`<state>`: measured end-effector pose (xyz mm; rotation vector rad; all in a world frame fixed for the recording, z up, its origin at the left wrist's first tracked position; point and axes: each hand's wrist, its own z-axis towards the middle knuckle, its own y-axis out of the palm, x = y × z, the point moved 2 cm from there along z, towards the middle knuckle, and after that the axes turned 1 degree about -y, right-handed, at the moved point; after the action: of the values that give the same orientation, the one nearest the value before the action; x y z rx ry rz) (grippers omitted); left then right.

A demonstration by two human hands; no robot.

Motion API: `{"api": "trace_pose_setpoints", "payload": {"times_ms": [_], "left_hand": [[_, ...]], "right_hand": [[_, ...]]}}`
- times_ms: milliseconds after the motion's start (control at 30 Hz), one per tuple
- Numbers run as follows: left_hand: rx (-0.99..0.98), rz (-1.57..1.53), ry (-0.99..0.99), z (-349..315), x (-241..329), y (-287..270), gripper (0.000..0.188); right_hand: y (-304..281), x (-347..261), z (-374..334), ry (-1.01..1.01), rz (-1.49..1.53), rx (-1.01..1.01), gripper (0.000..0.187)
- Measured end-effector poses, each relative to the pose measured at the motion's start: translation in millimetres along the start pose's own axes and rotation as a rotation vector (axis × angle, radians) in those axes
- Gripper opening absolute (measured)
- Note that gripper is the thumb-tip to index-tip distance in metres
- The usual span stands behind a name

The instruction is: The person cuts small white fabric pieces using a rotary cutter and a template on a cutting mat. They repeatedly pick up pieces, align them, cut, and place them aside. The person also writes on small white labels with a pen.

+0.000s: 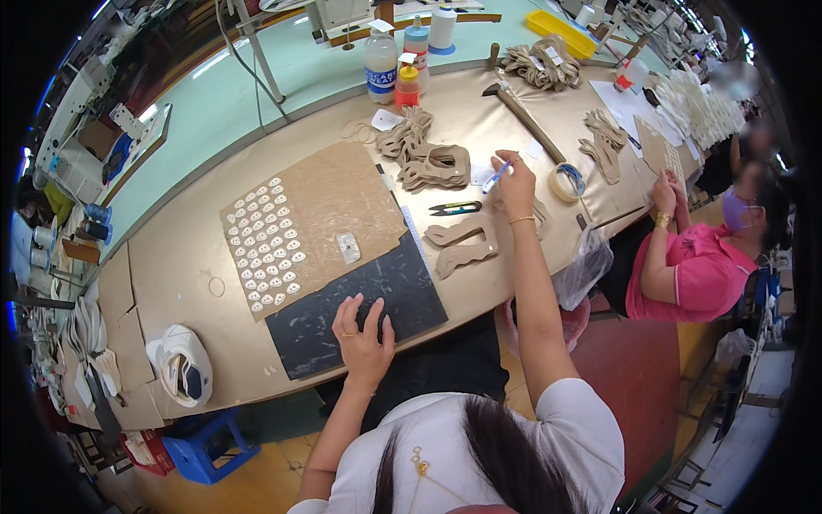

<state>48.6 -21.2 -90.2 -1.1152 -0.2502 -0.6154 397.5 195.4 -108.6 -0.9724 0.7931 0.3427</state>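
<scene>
My left hand (364, 338) hovers over or rests on the black board (360, 300), its fingers spread with nothing in them. Farther right, my right hand (517, 184) grips a blue-and-white pen (494, 177). Just below the pen lie tan cut pieces (462, 246), shaped like shoe parts. Beside them are small thread snips (455, 208) with dark and green handles. A brown sheet (325, 193) overlaps the board; rows of small white pieces (265, 236) and one pale rectangular block (348, 248) sit on it. Tan looped stacks (437, 164) lie beyond the snips.
A hammer (535, 128) and a tape roll (567, 182) lie to the right. Bottles (382, 64) stand at the back. A white roll-shaped object (181, 364) is at the left. A co-worker in pink (689, 274) sits at the right, handling pieces.
</scene>
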Motion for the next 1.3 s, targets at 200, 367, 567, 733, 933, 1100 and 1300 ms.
{"api": "trace_pose_setpoints", "payload": {"times_ms": [200,367,567,733,933,1100,1300], "left_hand": [[-0.007,-0.009,0.014,0,1,0,0.043],[0.001,-0.005,0.021,0,0,-1,0.043],[0.02,-0.004,0.03,2,1,-3,0.044],[0.019,0.008,0.051,0,1,0,0.046],[0.037,0.02,0.061,0,-1,-1,0.046],[0.027,0.027,0.07,2,2,0,0.045],[-0.002,0.036,0.033,0,1,1,0.042]], "right_hand": [[-13,-16,3,-0.198,0.175,-0.028,0.048],[-4,-79,-4,-0.032,0.682,-0.229,0.067],[25,-128,-7,-0.153,0.604,-0.265,0.064],[55,-149,-8,-0.209,0.392,-0.322,0.072],[57,-182,-17,-0.155,0.02,-0.488,0.081],[54,-157,-20,-0.571,-0.024,-0.227,0.061],[5,-113,-38,-0.261,0.101,-0.383,0.018]]}}
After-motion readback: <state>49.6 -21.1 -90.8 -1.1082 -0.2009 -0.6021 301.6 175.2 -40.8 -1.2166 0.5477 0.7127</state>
